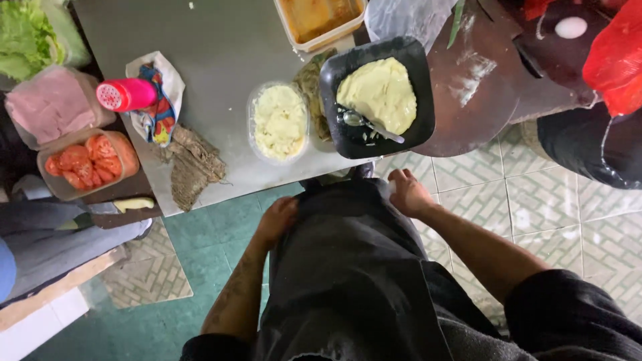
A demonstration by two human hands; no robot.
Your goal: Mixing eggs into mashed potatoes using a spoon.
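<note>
**Both hands resting on the black apron**

The left hand (277, 217) is pressing curled fingers against the black apron (348, 267), gripping nothing visible. The right hand (406, 192) is lying on its upper edge, fingers bent; whether they are pinching cloth is unclear. Just beyond, on the tabletop (221, 53), a black tray (421, 80) is holding pale mash and a spoon (368, 124).

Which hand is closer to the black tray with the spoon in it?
The right hand. It rests on the dark apron just below the black tray, under its near edge. The left hand is on the apron too, lower and further left, below the clear tub.
</note>
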